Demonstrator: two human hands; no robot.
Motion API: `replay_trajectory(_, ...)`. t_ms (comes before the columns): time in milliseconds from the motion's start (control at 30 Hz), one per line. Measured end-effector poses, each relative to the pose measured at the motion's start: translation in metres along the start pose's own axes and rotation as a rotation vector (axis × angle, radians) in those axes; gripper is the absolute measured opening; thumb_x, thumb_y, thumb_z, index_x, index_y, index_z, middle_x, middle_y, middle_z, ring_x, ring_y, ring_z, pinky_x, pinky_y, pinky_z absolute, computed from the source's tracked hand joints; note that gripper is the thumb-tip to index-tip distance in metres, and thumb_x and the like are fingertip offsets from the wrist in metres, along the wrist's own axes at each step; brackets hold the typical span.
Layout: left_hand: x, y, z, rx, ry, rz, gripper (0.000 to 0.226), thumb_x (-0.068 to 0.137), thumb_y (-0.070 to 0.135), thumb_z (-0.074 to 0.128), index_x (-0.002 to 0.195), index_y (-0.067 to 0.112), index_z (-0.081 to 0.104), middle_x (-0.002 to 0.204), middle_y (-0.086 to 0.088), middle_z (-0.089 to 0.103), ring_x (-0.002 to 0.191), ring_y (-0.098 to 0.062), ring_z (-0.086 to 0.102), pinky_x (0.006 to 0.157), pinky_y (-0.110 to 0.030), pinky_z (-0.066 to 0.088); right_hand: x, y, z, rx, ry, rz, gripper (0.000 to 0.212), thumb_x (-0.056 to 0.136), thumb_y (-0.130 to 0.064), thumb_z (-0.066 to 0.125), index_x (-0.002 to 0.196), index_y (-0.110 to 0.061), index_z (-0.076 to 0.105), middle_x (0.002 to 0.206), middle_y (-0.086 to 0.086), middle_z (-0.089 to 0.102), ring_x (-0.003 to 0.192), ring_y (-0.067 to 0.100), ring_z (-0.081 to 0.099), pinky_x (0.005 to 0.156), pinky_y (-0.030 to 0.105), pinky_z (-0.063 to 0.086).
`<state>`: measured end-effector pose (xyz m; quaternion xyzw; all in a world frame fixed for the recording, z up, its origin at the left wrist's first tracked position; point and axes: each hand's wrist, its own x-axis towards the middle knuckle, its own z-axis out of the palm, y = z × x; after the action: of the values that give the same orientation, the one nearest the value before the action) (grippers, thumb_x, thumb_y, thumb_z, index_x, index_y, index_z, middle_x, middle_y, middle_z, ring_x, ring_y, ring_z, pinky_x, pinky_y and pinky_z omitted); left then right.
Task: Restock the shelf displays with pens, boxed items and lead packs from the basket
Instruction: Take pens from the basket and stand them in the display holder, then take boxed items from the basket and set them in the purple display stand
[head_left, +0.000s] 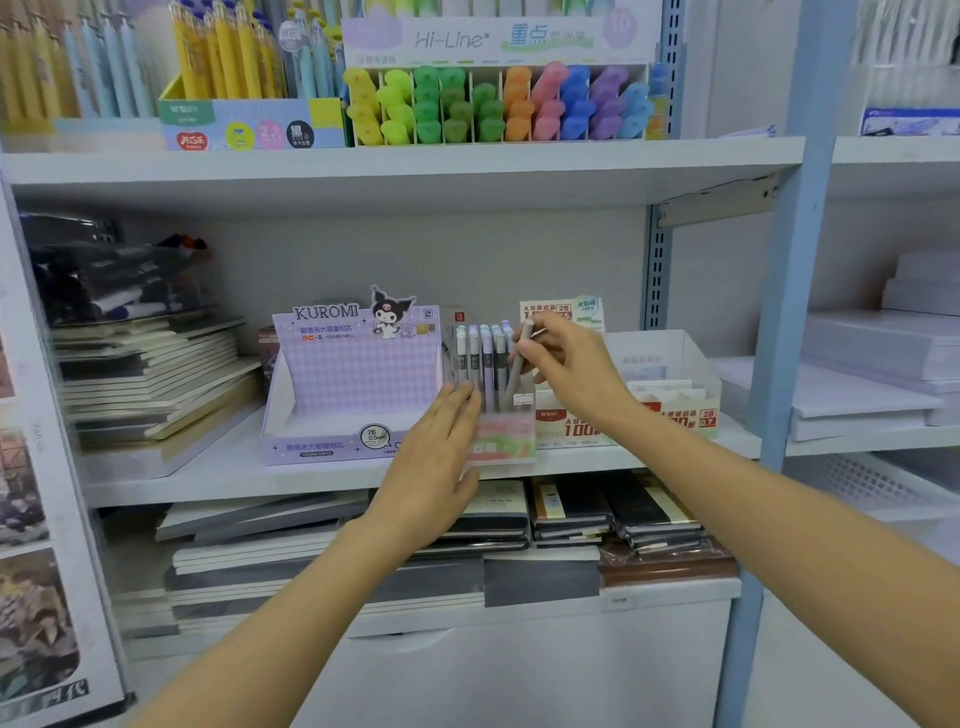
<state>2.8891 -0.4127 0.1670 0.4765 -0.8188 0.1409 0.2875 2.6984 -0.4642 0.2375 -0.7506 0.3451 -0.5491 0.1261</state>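
A clear pen display box (506, 436) with a pink and green label stands on the middle shelf, holding several upright pastel pens (480, 358). My right hand (571, 369) pinches a grey pen (519, 364) whose lower end sits in the box's right side. My left hand (436, 467) lies with straight fingers against the box's left front. Left of it stands a purple Kuromi lead display box (332, 415), its tray showing nothing inside. To the right is a white and red lead pack display (670, 410). The basket is out of view.
Stacks of notebooks (156, 384) fill the middle shelf's left and the lower shelf (571, 519). Highlighters (498, 104) and yellow and blue pens (223, 57) stand on the top shelf. A blue upright post (789, 312) bounds the right; white paper stacks (878, 374) lie beyond it.
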Motion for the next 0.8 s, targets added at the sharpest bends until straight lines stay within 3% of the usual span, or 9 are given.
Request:
replay_trajectory(167, 0.0, -0.001, 0.004, -0.014, 0.006, 0.0, 0.078, 0.097, 0.024, 0.053, 0.156, 0.015, 0.002, 0.164, 0.001, -0.002, 0.15, -0.013, -0.011, 0.119, -0.024, -0.002, 0.007, 0.002, -0.003, -0.046, -0.07, -0.015, 0.007, 0.098, -0.011, 0.053, 0.1, -0.012, 0.059, 0.093, 0.006, 0.072, 0.086, 0.013, 0.07, 0.068, 0.024, 0.057)
replay_trajectory(267, 0.0, -0.001, 0.007, 0.005, 0.012, 0.003, 0.079, 0.096, 0.024, 0.054, 0.156, 0.014, 0.003, 0.164, -0.001, -0.001, 0.15, -0.015, -0.01, 0.121, -0.027, 0.001, 0.007, 0.003, 0.003, -0.045, -0.066, -0.014, 0.02, 0.096, -0.012, 0.056, 0.117, -0.009, 0.058, 0.093, 0.007, 0.072, 0.084, 0.015, 0.07, 0.071, 0.03, 0.059)
replay_trajectory(333, 0.0, -0.001, 0.007, 0.033, 0.001, 0.005, 0.08, 0.096, 0.024, 0.054, 0.156, 0.012, 0.002, 0.164, -0.002, -0.002, 0.15, -0.016, -0.011, 0.122, -0.03, 0.003, 0.007, 0.003, 0.008, -0.086, -0.056, -0.032, 0.03, 0.095, -0.014, 0.059, 0.124, -0.017, 0.052, 0.087, 0.004, 0.071, 0.078, 0.016, 0.069, 0.074, 0.035, 0.059)
replay_trajectory(500, 0.0, -0.004, 0.008, 0.082, -0.017, 0.027, 0.084, 0.095, 0.025, 0.054, 0.156, 0.012, -0.002, 0.164, -0.003, -0.006, 0.149, -0.017, -0.014, 0.12, -0.028, 0.001, 0.01, 0.005, 0.02, -0.388, 0.067, -0.139, 0.023, 0.088, -0.017, 0.069, 0.11, -0.019, 0.063, 0.098, -0.003, 0.059, 0.085, 0.01, 0.057, 0.078, 0.039, 0.053)
replay_trajectory(600, 0.0, -0.007, 0.009, 0.073, -0.019, 0.029, 0.084, 0.095, 0.025, 0.055, 0.156, 0.014, -0.002, 0.164, -0.001, -0.008, 0.149, -0.015, -0.014, 0.12, -0.027, 0.002, 0.009, 0.007, 0.024, -0.43, 0.051, -0.096, 0.027, 0.088, -0.018, 0.069, 0.115, -0.016, 0.065, 0.107, 0.002, 0.05, 0.09, 0.014, 0.052, 0.081, 0.04, 0.051)
replay_trajectory(733, -0.009, -0.004, 0.01, -0.027, 0.0, 0.022, 0.083, 0.094, 0.024, 0.056, 0.156, 0.016, 0.001, 0.163, 0.001, -0.014, 0.149, -0.012, -0.015, 0.122, -0.032, 0.007, -0.01, 0.005, 0.022, -0.364, 0.059, -0.11, 0.043, 0.092, -0.017, 0.063, 0.134, -0.018, 0.055, 0.114, 0.001, 0.047, 0.096, 0.01, 0.048, 0.085, 0.028, 0.048)
replay_trajectory(800, -0.026, -0.001, 0.018, -0.094, 0.081, -0.005, 0.078, 0.093, 0.018, 0.059, 0.156, 0.014, 0.012, 0.163, -0.006, -0.003, 0.15, -0.017, 0.0, 0.119, -0.029, 0.011, -0.032, 0.003, 0.025, -0.281, 0.089, -0.178, 0.04, 0.092, -0.011, 0.061, 0.131, -0.015, 0.055, 0.114, 0.003, 0.049, 0.093, 0.009, 0.051, 0.078, 0.019, 0.046)
